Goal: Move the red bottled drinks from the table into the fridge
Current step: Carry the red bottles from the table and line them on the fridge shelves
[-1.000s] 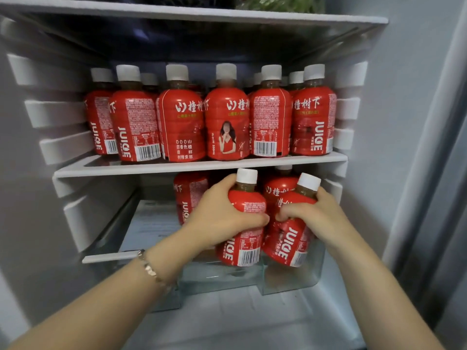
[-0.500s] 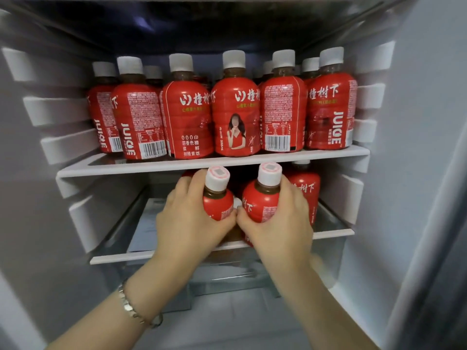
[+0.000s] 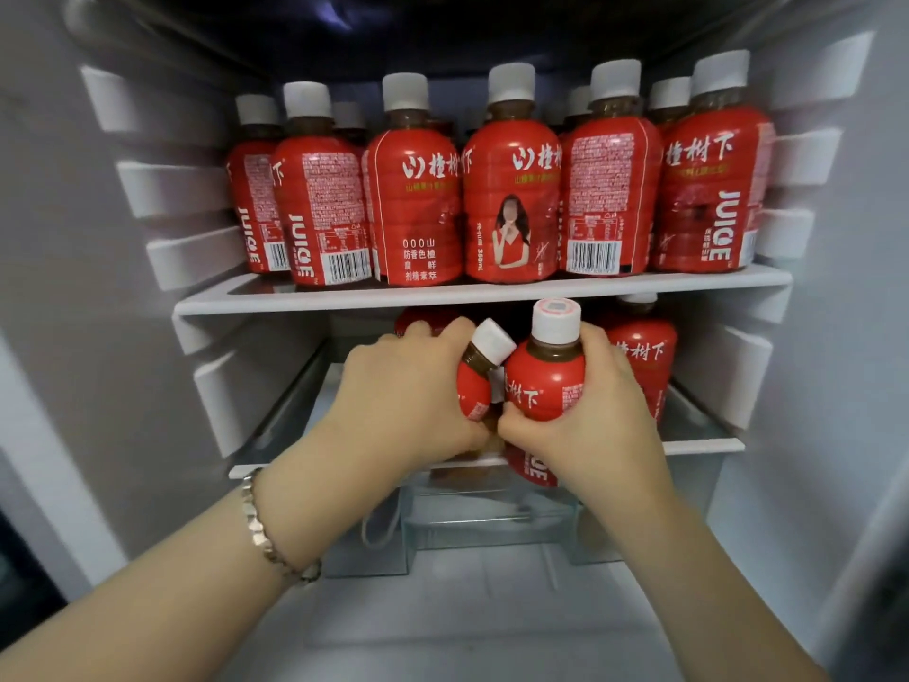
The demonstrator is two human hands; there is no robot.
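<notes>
Both my hands are inside the open fridge at the lower glass shelf (image 3: 701, 443). My left hand (image 3: 408, 391) grips a red bottle (image 3: 474, 386) with a white cap, tilted to the right. My right hand (image 3: 595, 411) grips another red bottle (image 3: 543, 381), upright, its cap just under the upper shelf (image 3: 344, 300). The two held bottles touch. Behind them on the lower shelf stand more red bottles, one at the right (image 3: 644, 356) and one partly hidden at the left (image 3: 423, 319). The upper shelf carries several red bottles (image 3: 511, 199) in rows.
White rail ribs line the left wall (image 3: 182, 258) and right wall (image 3: 782, 238) of the fridge. Below the lower shelf sits a clear drawer (image 3: 492, 524). Bare glass shows on the lower shelf's left side (image 3: 305, 411). A bracelet (image 3: 265, 534) is on my left wrist.
Both hands have carried their bottles up and inward over the lower shelf's front edge. The left bottle now leans right against the other. The view has moved closer.
</notes>
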